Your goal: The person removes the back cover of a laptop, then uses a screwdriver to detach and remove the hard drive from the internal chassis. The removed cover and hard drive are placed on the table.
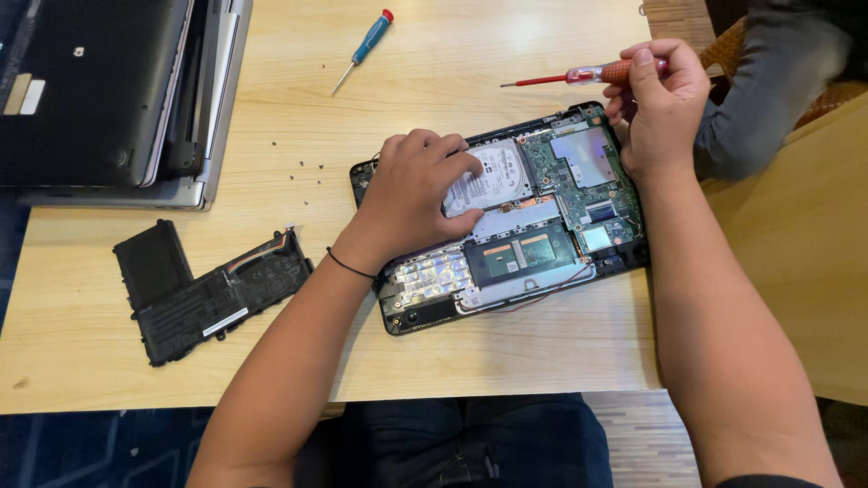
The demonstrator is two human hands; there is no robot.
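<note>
The left hand (pixel 418 185) presses curled fingers on the hard drive (pixel 493 176) inside the opened laptop (pixel 506 217); the right hand (pixel 658 99) grips a red screwdriver (pixel 579 75). The battery (pixel 203 289) already lies out, left of the hands; the drive remains seated.

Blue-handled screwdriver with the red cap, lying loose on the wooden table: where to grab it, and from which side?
Probably the blue plastic handle of the blue-handled screwdriver, pinched across its width from above. It lies flat and diagonal on the light wooden table, red cap toward the far edge, thin metal shaft pointing at the small loose screws. The handle is the thickest part, with bare table on both sides.
</note>
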